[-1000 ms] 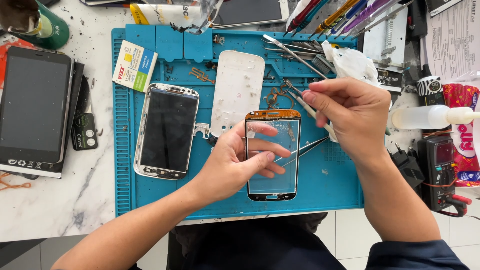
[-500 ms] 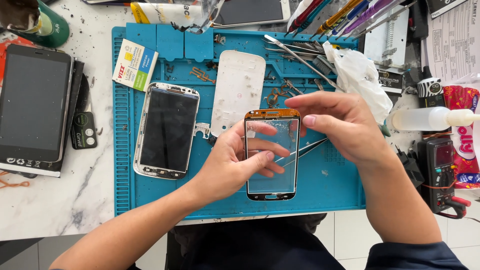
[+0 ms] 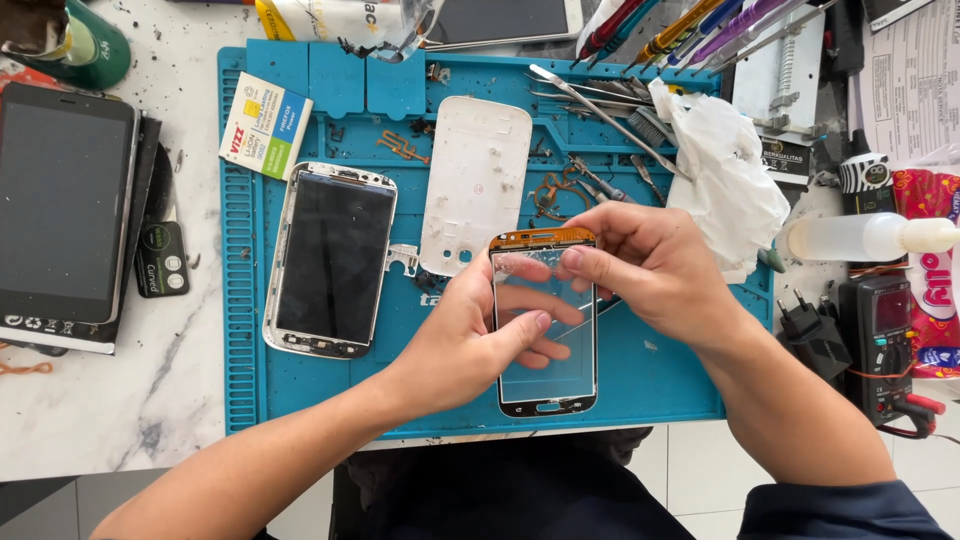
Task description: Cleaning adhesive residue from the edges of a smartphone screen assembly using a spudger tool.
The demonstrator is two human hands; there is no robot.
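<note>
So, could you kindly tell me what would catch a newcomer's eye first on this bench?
First, the clear glass phone front panel with its orange top edge, held over the blue silicone work mat by the left hand from below and the right hand at its top. Left of it on the mat lies a dark-screened phone in a silver frame, with a white plastic back cover between them.

A white marble-patterned table (image 3: 90, 410) with grey veins carries the scene, its surface flecked with dark specks and crumbs near the top left. A blue work mat (image 3: 660, 370) with moulded compartments along its upper edge covers the middle of the table. Below the table's front edge, pale square floor tiles (image 3: 690, 475) with thin grout lines show. The light is bright and even, casting only soft, short shadows.
</note>
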